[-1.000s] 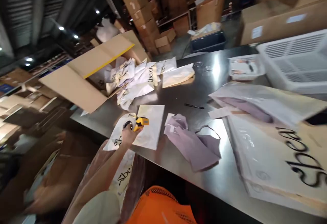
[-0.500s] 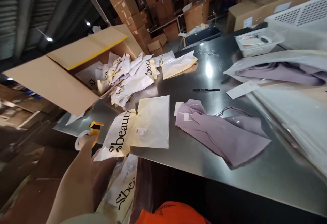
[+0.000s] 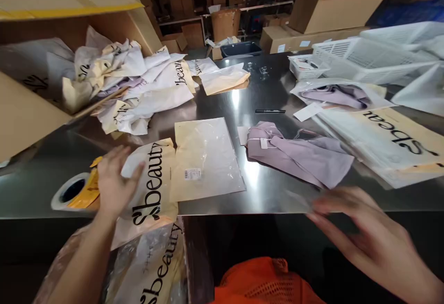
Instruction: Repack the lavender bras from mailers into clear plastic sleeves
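Observation:
My left hand (image 3: 116,179) is open, thumb apart from the fingers, between a yellow tape dispenser (image 3: 86,193) with a clear tape roll and the left end of a flat plastic garment bag (image 3: 208,161). The bag lies across the table edge, lettered "beauty" on its left part, with a small barcode label. My right hand (image 3: 364,234), slightly blurred, pinches a small see-through strip (image 3: 297,200), probably tape, above the front edge. Just beyond it lies a folded mauve garment (image 3: 298,151) with a white tag.
A large open cardboard box (image 3: 31,114) full of crumpled bags stands at the left. Behind the garment lies a black pen (image 3: 270,111). Stacked bags (image 3: 381,137) and white baskets (image 3: 367,59) occupy the right side. More lettered bags (image 3: 156,267) sit below the table edge.
The view has swung right and levelled. My left hand has let go of the tape dispenser, which now rests on the table. My right hand has come into view with the clear strip.

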Available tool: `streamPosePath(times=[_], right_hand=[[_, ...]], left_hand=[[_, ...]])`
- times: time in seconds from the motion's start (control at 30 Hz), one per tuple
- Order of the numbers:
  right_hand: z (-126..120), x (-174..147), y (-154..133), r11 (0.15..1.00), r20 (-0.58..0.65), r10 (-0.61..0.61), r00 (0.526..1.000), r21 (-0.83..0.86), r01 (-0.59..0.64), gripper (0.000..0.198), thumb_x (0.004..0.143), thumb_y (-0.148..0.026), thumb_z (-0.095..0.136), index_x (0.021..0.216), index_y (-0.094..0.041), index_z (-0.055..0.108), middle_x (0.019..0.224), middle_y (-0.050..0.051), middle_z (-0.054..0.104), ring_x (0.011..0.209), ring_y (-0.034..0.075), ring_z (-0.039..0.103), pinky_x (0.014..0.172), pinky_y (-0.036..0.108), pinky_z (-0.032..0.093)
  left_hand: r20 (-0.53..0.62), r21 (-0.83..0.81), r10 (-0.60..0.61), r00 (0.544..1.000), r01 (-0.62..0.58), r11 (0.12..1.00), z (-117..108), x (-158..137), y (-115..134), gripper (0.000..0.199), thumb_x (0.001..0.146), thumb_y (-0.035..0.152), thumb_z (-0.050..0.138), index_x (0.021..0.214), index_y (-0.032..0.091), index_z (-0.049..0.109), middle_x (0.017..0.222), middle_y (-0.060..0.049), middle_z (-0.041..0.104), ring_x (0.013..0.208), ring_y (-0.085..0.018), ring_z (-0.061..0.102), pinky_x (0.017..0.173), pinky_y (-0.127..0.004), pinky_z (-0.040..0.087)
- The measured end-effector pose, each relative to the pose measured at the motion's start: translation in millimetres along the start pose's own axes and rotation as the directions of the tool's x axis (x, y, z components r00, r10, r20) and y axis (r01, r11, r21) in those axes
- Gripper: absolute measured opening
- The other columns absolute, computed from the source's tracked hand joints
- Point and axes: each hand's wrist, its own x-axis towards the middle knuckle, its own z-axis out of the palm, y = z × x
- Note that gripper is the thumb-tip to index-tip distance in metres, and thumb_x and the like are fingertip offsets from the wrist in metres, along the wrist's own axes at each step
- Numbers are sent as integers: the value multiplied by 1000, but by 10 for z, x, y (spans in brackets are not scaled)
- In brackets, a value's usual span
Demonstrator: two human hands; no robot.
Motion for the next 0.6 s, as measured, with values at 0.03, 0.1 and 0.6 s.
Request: streamPosePath(times=[0.03, 0.1, 0.6], right_hand=[[107, 227, -113, 995, 40, -40, 998, 91, 36, 23, 87, -18, 69, 106, -28, 62, 90, 4, 66, 98, 20, 65, 81, 31, 55], [340, 624, -290, 925, 156, 57, 986, 364, -111, 20, 90, -18, 65, 107, -26, 56, 89, 2, 63, 98, 17, 67, 86, 30, 57], [1221, 1183, -529, -25, 832, -93, 547, 547, -837, 51, 72, -31, 85, 106, -19, 50, 75, -8, 58, 71, 20, 74, 60, 29, 64]], left_hand=[[12, -107, 100, 995, -99, 989, -23, -98, 303, 49, 83, 49, 69, 124, 24, 58, 131, -10, 62, 126, -30, 54, 107, -51, 43], [25, -304, 189, 982, -173, 937, -62, -316, 849, 49, 84, 38, 72, 128, 24, 56, 129, -9, 63, 122, -28, 57, 101, -44, 49], [-199, -547, 333, 922, -387, 743, 59, -795, 1412, 41, 82, 11, 73, 117, 29, 61, 103, -4, 70, 93, -19, 68, 79, -34, 59]])
